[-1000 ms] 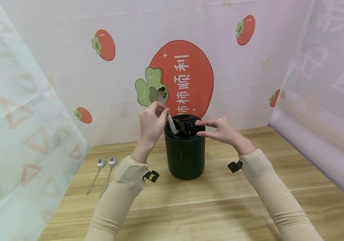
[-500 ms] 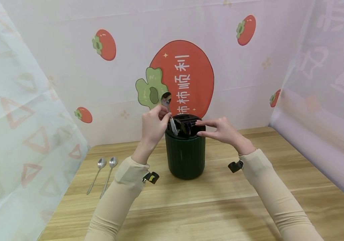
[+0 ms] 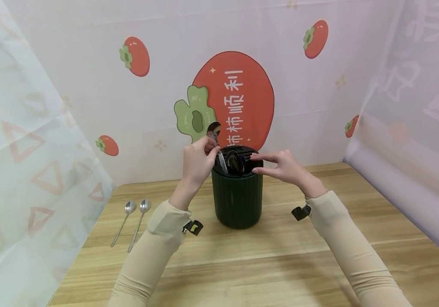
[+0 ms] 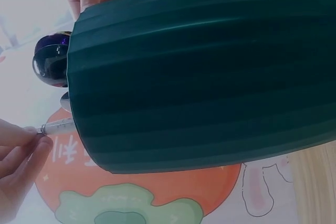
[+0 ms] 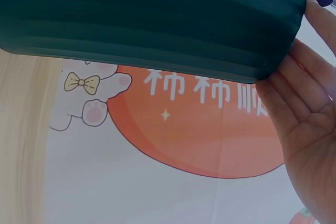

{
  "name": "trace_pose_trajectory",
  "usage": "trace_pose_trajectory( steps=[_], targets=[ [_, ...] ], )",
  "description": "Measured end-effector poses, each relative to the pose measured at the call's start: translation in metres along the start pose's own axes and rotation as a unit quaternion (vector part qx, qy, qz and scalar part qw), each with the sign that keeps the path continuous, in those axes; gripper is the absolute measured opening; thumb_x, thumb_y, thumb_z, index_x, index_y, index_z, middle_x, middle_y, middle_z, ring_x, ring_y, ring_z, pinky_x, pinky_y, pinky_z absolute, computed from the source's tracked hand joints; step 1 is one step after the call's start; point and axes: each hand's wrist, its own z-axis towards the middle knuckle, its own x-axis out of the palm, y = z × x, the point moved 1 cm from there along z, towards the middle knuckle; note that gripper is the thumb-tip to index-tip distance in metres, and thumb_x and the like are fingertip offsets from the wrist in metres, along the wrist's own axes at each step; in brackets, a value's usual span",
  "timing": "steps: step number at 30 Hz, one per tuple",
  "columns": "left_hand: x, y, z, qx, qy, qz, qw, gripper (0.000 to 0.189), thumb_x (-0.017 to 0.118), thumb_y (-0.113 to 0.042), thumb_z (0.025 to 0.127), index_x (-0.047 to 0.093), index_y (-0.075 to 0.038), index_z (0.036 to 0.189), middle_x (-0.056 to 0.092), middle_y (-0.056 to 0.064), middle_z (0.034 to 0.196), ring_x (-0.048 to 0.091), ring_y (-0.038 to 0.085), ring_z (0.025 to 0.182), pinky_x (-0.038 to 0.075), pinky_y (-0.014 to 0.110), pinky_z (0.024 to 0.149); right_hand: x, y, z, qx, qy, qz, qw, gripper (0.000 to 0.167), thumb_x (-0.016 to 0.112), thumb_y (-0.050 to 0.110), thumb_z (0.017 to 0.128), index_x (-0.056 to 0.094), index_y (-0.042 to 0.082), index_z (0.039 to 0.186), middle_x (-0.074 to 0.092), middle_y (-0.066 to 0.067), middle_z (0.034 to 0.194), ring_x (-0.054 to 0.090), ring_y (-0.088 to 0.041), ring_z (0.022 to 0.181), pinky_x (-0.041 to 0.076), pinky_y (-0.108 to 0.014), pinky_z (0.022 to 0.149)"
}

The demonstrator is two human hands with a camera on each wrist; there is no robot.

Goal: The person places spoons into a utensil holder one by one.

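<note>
In the head view my left hand [image 3: 197,161] pinches a metal spoon [image 3: 214,127] by its handle. The bowl points up, and the pale handle end slants down into the dark green ribbed utensil holder [image 3: 237,200]. The left wrist view shows the handle [image 4: 59,126] between thumb and fingers, its lower end hidden behind the holder's rim. My right hand [image 3: 286,167] touches the holder's right rim with straight fingers and thumb spread apart. In the right wrist view its fingers [image 5: 286,100] lie along the rim. Dark shiny spoon bowls [image 3: 236,163] stick up from the holder.
Two metal spoons, the left one [image 3: 129,208] and the right one [image 3: 144,206], lie side by side on the wooden table [image 3: 219,277] at the left. Behind stands a cloth backdrop [image 3: 158,94] printed with persimmons; more cloth hangs at both sides.
My left hand has moved slightly right and down, lowering the spoon's handle deeper into the holder; the spoon is now more upright. The right hand stays at the rim.
</note>
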Motion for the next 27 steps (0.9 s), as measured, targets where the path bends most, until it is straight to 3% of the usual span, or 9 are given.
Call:
trace_pose_trajectory(
  steps=[13, 27],
  targets=[
    [0.0021, 0.0, -0.0006, 0.005, 0.032, 0.021, 0.9993, 0.005, 0.068, -0.008, 0.085, 0.07, -0.004, 0.084, 0.072, 0.007, 0.077, 0.066, 0.015, 0.066, 0.053, 0.03, 0.062, 0.0, -0.0009, -0.0006, 0.002, -0.004, -0.002, 1.0, 0.038, 0.073, 0.031, 0.083, 0.069, 0.016, 0.117, 0.066, -0.004, 0.121, 0.063, -0.02, 0.111, 0.048, -0.045, 0.096],
    [0.0025, 0.0038, -0.0014, -0.011, 0.074, 0.04, 0.9964, 0.005, 0.07, -0.012, 0.085, 0.07, -0.008, 0.083, 0.071, 0.005, 0.077, 0.066, 0.015, 0.068, 0.054, 0.03, 0.064, 0.0001, 0.0004, -0.0009, -0.002, -0.003, -0.002, 1.0, 0.038, 0.073, 0.031, 0.083, 0.069, 0.016, 0.118, 0.066, -0.004, 0.122, 0.063, -0.02, 0.111, 0.049, -0.044, 0.095]
  ],
)
